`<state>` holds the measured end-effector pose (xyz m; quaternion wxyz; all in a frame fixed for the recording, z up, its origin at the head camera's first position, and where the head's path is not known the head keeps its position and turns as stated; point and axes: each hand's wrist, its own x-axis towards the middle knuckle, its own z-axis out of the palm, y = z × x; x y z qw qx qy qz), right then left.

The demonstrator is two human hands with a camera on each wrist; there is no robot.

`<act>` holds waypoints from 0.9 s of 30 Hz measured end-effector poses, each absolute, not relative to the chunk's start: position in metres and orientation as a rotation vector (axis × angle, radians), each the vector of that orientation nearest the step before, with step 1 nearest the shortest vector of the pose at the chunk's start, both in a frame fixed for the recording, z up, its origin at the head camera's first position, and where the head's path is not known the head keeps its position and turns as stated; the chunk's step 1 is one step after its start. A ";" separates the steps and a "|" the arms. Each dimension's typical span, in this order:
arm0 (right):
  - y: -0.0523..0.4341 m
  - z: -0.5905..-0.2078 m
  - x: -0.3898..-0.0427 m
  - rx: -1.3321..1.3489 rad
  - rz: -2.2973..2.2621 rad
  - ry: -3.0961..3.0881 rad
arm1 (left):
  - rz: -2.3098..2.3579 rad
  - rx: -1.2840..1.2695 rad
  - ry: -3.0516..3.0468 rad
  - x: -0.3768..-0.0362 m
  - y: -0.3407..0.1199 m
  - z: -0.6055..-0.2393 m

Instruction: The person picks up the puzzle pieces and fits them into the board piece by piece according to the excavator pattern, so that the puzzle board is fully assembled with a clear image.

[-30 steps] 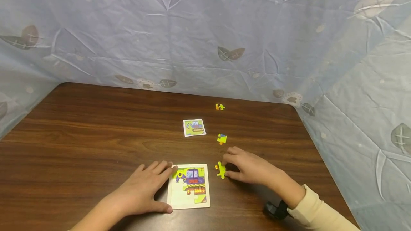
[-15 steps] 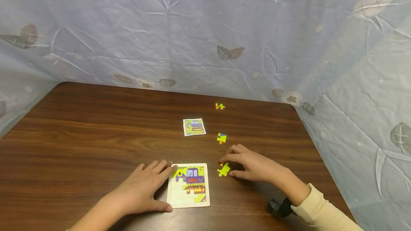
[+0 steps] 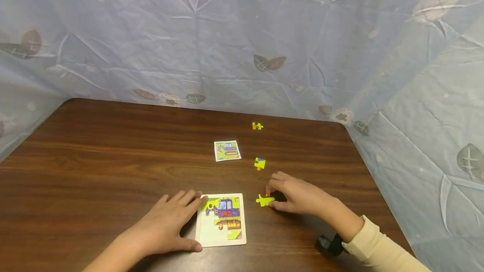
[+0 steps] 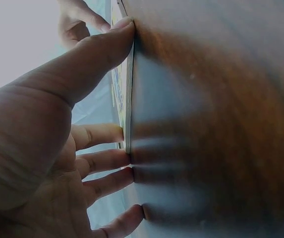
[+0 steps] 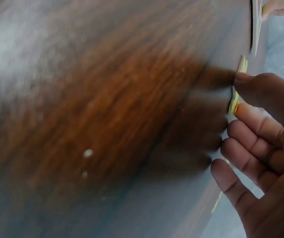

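My left hand (image 3: 164, 226) rests at the left side of a square jigsaw board (image 3: 211, 234), fingers spread at its upper left corner and thumb at its lower left. Pieces of a blue digger picture fill its top and right side; the lower left shows bare backing. Right of the board, my right hand (image 3: 296, 196) pinches a yellow-green puzzle piece (image 3: 262, 200) between thumb and index finger. In the right wrist view this piece (image 5: 235, 101) lies close along the table, thumb on one edge and index finger at the other.
Two more puzzle pieces lie farther back: a yellow-green one with a blue corner (image 3: 259, 163) and an orange-and-green one (image 3: 257, 126). A small digger picture card (image 3: 227, 150) lies behind the board. Patterned cloth (image 3: 227, 45) hangs around the wooden table (image 3: 113, 150).
The puzzle piece by my right hand has turned on the table, its orange bit swinging from the left side to the upper right. My left hand and the board stay put.
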<state>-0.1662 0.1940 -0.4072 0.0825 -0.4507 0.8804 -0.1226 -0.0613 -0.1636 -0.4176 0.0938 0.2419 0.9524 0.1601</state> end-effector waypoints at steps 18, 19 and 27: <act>0.190 -0.367 -0.158 -1.294 -0.314 2.692 | 0.471 0.706 2.806 -0.061 -0.163 -0.415; 0.191 -0.363 -0.157 -1.298 -0.314 2.698 | 0.471 0.706 2.806 -0.061 -0.163 -0.415; 0.194 -0.342 -0.150 -1.348 -0.297 2.756 | 0.464 0.724 2.813 -0.062 -0.163 -0.415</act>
